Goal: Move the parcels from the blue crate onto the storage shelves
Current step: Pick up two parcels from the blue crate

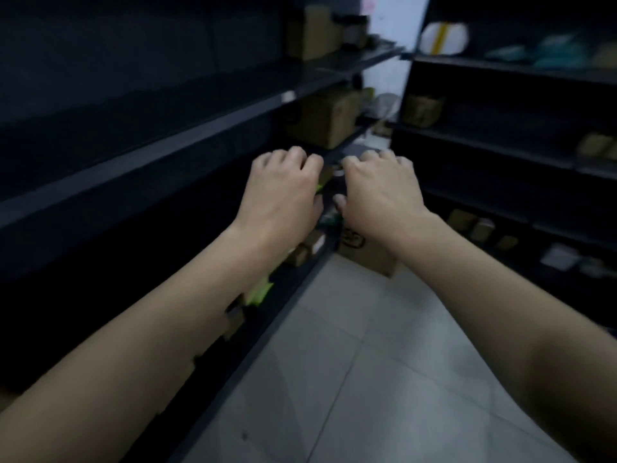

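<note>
Both my arms reach forward down an aisle between dark storage shelves [200, 128]. My left hand [283, 192] and my right hand [377, 192] hover side by side at the height of the left rack's middle board, backs up, fingers curled downward, thumbs pointing at each other. The gap between them is dark and blurred, so whether they grip a dark parcel there is unclear. Brown cardboard parcels [329, 120] sit on the left rack beyond my hands. The blue crate is out of view.
A second dark rack [500, 145] on the right carries small boxes and teal bags. A cardboard box [370, 259] stands on the pale tiled floor [367, 362] at the aisle's far end. Small boxes and yellow-green packets line the left rack's bottom board.
</note>
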Motion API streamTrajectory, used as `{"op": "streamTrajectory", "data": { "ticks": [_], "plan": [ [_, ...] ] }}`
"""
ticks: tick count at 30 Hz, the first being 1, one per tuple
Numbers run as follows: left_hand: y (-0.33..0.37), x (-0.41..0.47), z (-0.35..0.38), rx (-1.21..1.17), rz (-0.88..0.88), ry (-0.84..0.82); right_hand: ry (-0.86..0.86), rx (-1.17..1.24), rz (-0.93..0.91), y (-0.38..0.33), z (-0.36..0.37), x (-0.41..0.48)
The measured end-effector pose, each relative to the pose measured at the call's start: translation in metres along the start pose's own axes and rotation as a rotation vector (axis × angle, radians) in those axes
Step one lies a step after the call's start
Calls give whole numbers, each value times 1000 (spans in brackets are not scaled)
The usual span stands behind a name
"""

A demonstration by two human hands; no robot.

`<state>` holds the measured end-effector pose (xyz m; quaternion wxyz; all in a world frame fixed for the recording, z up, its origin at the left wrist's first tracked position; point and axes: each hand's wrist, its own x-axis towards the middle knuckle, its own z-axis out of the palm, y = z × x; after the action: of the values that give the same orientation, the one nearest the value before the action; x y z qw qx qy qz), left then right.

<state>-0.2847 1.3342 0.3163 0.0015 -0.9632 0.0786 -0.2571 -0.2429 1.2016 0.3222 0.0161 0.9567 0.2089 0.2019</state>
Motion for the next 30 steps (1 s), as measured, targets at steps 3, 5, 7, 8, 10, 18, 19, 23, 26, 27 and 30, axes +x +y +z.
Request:
{"op": "streamTrajectory", "data": {
  "ticks": [3, 5, 7, 8, 10, 18, 19, 23, 26, 27, 30],
  "plan": [
    [70, 47, 6, -13, 113, 56, 46, -81, 137, 81, -12, -19],
    [113, 72, 12, -42, 182, 75, 49, -119, 229, 129, -18, -35],
    [155, 96, 21, -85, 260, 81, 48, -157, 320, 173, -21, -53],
    [176, 107, 26, -109, 302, 81, 45, -176, 367, 194, -21, -62],
    [216, 127, 38, -167, 383, 73, 19, -200, 478, 232, -20, -79],
    [383, 199, 93, -432, 718, 15, -140, -324, 926, 368, -12, -147],
    [403, 209, 97, -470, 759, 8, -148, -341, 978, 385, -12, -153],
    [471, 244, 119, -549, 904, -39, -167, -374, 1146, 446, -9, -163],
    [516, 265, 137, -595, 996, -59, -112, -382, 1260, 480, -2, -177],
    [533, 270, 142, -619, 1016, -78, -113, -388, 1302, 491, 1, -185],
    [586, 277, 157, -657, 1085, -168, -170, -384, 1440, 528, 7, -217]
  ]
}}
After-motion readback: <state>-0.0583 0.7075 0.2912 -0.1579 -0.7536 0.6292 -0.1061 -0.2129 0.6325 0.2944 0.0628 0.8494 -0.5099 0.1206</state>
